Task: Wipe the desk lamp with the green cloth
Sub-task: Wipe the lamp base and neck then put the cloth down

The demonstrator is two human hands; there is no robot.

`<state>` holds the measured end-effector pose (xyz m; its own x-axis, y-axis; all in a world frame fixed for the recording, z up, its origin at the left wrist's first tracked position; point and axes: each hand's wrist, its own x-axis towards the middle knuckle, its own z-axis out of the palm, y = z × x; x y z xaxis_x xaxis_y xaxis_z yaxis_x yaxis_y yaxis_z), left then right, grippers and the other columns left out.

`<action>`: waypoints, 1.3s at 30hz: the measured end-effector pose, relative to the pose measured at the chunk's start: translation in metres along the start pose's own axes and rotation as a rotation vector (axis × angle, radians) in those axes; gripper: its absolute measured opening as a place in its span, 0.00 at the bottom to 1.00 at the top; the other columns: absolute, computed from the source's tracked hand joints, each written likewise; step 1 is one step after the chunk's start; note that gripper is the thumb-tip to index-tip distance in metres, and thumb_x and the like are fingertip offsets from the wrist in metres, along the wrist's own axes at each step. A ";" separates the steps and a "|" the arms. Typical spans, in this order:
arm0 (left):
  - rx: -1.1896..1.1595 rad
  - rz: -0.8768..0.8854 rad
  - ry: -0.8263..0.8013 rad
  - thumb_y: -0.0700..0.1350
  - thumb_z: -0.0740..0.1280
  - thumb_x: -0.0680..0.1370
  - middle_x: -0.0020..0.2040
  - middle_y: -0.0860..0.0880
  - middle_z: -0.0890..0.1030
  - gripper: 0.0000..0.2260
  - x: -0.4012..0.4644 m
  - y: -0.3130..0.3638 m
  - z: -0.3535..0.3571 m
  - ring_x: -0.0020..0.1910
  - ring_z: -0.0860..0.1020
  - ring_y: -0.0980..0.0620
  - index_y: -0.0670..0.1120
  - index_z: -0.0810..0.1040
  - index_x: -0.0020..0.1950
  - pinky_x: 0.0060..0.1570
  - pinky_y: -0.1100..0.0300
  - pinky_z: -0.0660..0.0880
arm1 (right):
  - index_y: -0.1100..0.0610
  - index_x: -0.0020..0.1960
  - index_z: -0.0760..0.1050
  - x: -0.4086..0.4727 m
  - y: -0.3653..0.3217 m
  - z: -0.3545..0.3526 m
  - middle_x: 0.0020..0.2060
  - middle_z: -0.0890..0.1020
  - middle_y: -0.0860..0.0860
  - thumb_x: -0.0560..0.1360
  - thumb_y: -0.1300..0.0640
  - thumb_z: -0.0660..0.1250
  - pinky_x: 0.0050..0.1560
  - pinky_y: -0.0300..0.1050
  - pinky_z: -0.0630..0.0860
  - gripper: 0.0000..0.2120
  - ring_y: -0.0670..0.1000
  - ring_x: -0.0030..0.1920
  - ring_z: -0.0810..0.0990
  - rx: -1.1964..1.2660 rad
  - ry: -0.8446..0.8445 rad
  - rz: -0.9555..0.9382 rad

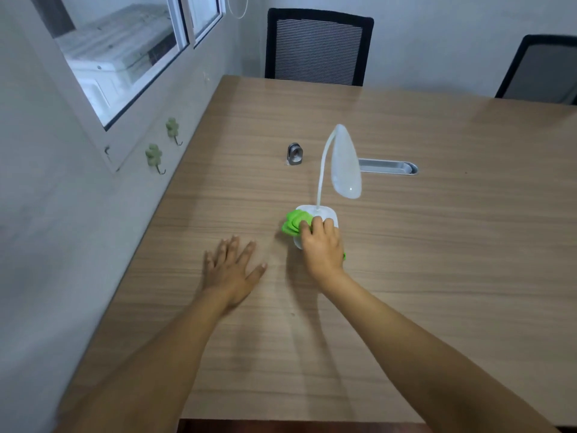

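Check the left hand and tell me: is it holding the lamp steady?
No, the left hand lies flat and open on the table, apart from the lamp, while the right hand presses the green cloth on the lamp's base.

Cloth (294,224) left of lamp base (324,214)

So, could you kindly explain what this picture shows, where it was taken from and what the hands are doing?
There is no machine here: a person wears a camera on the head, looking down at their own bare hands. The right hand presses a bunched green cloth against the base of a white desk lamp. The left hand lies open and flat on the wooden table, holding nothing. Farther back are a small metal object and a metal cable slot. Two chairs stand behind the table.
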<state>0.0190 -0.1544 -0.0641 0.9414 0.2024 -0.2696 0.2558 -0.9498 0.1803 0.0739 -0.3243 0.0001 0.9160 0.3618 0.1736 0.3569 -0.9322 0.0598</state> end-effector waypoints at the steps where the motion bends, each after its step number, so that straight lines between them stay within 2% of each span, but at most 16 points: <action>1: 0.004 0.000 -0.022 0.69 0.45 0.75 0.80 0.52 0.42 0.31 0.000 -0.003 0.000 0.79 0.40 0.49 0.61 0.45 0.76 0.75 0.41 0.41 | 0.56 0.28 0.80 0.004 -0.010 -0.001 0.26 0.78 0.51 0.57 0.62 0.70 0.24 0.39 0.70 0.03 0.53 0.27 0.78 0.008 -0.038 0.023; 5: 0.013 0.009 -0.087 0.68 0.45 0.75 0.79 0.51 0.38 0.31 0.002 -0.002 -0.003 0.78 0.36 0.47 0.61 0.41 0.76 0.75 0.41 0.38 | 0.58 0.20 0.76 0.003 -0.039 -0.004 0.22 0.78 0.52 0.42 0.62 0.80 0.22 0.34 0.68 0.13 0.53 0.24 0.78 0.091 -0.079 -0.074; 9: 0.014 0.005 -0.103 0.68 0.45 0.75 0.79 0.51 0.37 0.32 0.003 -0.003 -0.004 0.78 0.35 0.48 0.60 0.41 0.76 0.75 0.42 0.37 | 0.59 0.19 0.76 0.019 -0.033 -0.014 0.22 0.77 0.52 0.50 0.67 0.65 0.21 0.35 0.69 0.05 0.53 0.24 0.78 0.126 -0.001 0.051; 11: 0.011 0.002 -0.111 0.68 0.45 0.75 0.79 0.51 0.36 0.32 0.003 -0.002 -0.004 0.78 0.35 0.48 0.61 0.41 0.76 0.74 0.42 0.37 | 0.59 0.21 0.78 0.024 -0.025 -0.014 0.24 0.79 0.52 0.56 0.68 0.55 0.24 0.36 0.72 0.15 0.53 0.27 0.80 0.121 -0.020 0.161; 13: 0.004 0.000 -0.115 0.68 0.45 0.75 0.79 0.51 0.36 0.32 0.004 -0.002 -0.005 0.78 0.35 0.48 0.61 0.42 0.77 0.74 0.42 0.37 | 0.64 0.36 0.83 0.017 -0.025 -0.015 0.38 0.82 0.56 0.66 0.69 0.53 0.39 0.42 0.77 0.19 0.55 0.42 0.82 0.103 -0.105 0.214; 15: 0.003 -0.003 -0.112 0.68 0.45 0.75 0.79 0.52 0.36 0.32 0.004 -0.003 -0.004 0.78 0.35 0.48 0.61 0.41 0.76 0.74 0.42 0.36 | 0.69 0.57 0.76 0.013 -0.029 -0.007 0.58 0.75 0.62 0.77 0.69 0.53 0.59 0.51 0.70 0.16 0.59 0.61 0.72 0.138 -0.169 0.073; 16: 0.005 -0.001 -0.111 0.68 0.45 0.76 0.79 0.51 0.37 0.31 0.004 -0.003 -0.003 0.77 0.35 0.48 0.61 0.41 0.76 0.74 0.42 0.36 | 0.68 0.61 0.73 0.011 -0.029 -0.014 0.61 0.72 0.63 0.79 0.68 0.53 0.60 0.54 0.68 0.15 0.59 0.64 0.69 0.220 -0.234 0.087; 18: 0.004 0.000 -0.107 0.68 0.45 0.75 0.79 0.51 0.37 0.32 0.004 -0.003 -0.004 0.78 0.35 0.49 0.61 0.41 0.76 0.74 0.42 0.36 | 0.66 0.56 0.76 0.013 -0.029 -0.015 0.56 0.75 0.63 0.77 0.69 0.55 0.54 0.52 0.72 0.13 0.58 0.59 0.73 0.242 -0.130 0.157; 19: -0.003 -0.002 -0.108 0.68 0.46 0.75 0.79 0.51 0.37 0.32 0.004 -0.003 -0.004 0.78 0.35 0.49 0.61 0.42 0.77 0.74 0.42 0.36 | 0.65 0.47 0.80 0.021 -0.028 -0.017 0.48 0.79 0.61 0.72 0.69 0.59 0.45 0.48 0.76 0.11 0.58 0.51 0.78 0.192 -0.023 0.205; 21: -0.019 -0.008 -0.112 0.69 0.46 0.75 0.79 0.52 0.37 0.32 0.004 -0.002 -0.004 0.78 0.35 0.49 0.61 0.42 0.76 0.74 0.42 0.36 | 0.61 0.30 0.81 0.033 -0.019 -0.018 0.32 0.81 0.55 0.57 0.68 0.70 0.28 0.40 0.74 0.04 0.56 0.33 0.81 0.159 -0.033 0.260; 22: -0.020 -0.009 -0.112 0.69 0.46 0.75 0.79 0.52 0.37 0.32 0.004 -0.002 -0.005 0.77 0.35 0.49 0.61 0.42 0.76 0.74 0.42 0.36 | 0.60 0.28 0.80 0.037 -0.012 -0.012 0.31 0.81 0.54 0.52 0.67 0.73 0.27 0.39 0.74 0.06 0.55 0.32 0.81 0.112 -0.016 0.273; 25: -0.016 -0.005 -0.102 0.69 0.46 0.75 0.79 0.52 0.37 0.32 0.005 -0.003 -0.004 0.77 0.34 0.49 0.62 0.42 0.76 0.74 0.42 0.37 | 0.64 0.49 0.81 0.026 -0.010 -0.004 0.51 0.79 0.58 0.69 0.68 0.68 0.46 0.46 0.75 0.09 0.59 0.55 0.76 0.094 -0.200 0.103; 27: -0.011 0.000 -0.099 0.69 0.46 0.74 0.79 0.52 0.37 0.32 0.005 -0.003 -0.003 0.77 0.34 0.49 0.62 0.42 0.76 0.74 0.42 0.37 | 0.65 0.57 0.77 0.018 -0.013 0.005 0.57 0.74 0.58 0.73 0.70 0.61 0.48 0.48 0.69 0.14 0.60 0.60 0.69 0.148 -0.180 0.009; 30: -0.021 0.013 -0.097 0.69 0.46 0.75 0.79 0.52 0.38 0.32 0.005 -0.003 -0.002 0.78 0.35 0.49 0.62 0.42 0.76 0.74 0.42 0.37 | 0.62 0.56 0.79 0.014 -0.013 -0.004 0.51 0.79 0.58 0.69 0.70 0.62 0.43 0.46 0.71 0.18 0.60 0.54 0.72 0.267 -0.034 0.003; 33: -0.030 0.045 -0.026 0.65 0.46 0.77 0.80 0.51 0.42 0.29 -0.002 -0.010 -0.002 0.78 0.39 0.50 0.60 0.45 0.77 0.75 0.43 0.39 | 0.58 0.44 0.85 0.028 -0.010 -0.005 0.37 0.85 0.55 0.56 0.71 0.71 0.37 0.46 0.78 0.19 0.62 0.38 0.80 0.347 0.200 -0.056; 39: -0.003 0.001 0.139 0.65 0.35 0.71 0.80 0.50 0.49 0.36 -0.024 -0.046 0.008 0.79 0.44 0.49 0.54 0.50 0.78 0.76 0.43 0.42 | 0.57 0.43 0.85 0.057 -0.051 -0.004 0.37 0.83 0.56 0.60 0.67 0.63 0.30 0.46 0.79 0.17 0.60 0.36 0.80 0.438 0.260 -0.112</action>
<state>-0.0173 -0.1172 -0.0740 0.9630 0.2328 -0.1358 0.2554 -0.9493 0.1833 0.1068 -0.2560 0.0108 0.8119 0.3938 0.4311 0.5444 -0.7773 -0.3153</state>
